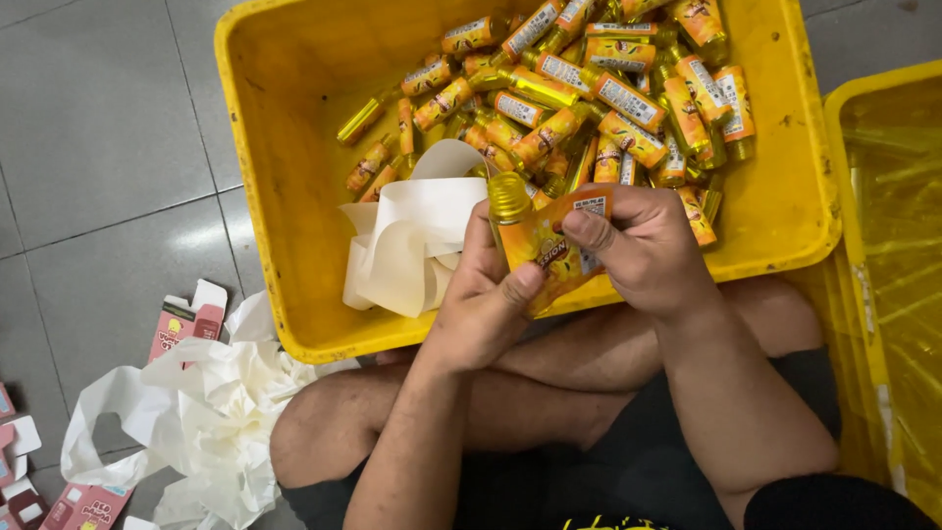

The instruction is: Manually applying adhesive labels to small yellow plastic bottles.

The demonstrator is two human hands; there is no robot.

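My left hand grips a small yellow bottle with a gold cap, held upright over the near rim of a yellow plastic crate. My right hand presses an orange label against the bottle's side with thumb and fingers. A curled strip of white label backing paper hangs just left of my left hand, inside the crate. Several labelled small bottles lie heaped in the far right part of the crate.
A second yellow crate lined with clear plastic stands at the right. On the grey tiled floor at the left lie a crumpled white plastic bag and flattened pink cartons. My crossed legs sit below the crate.
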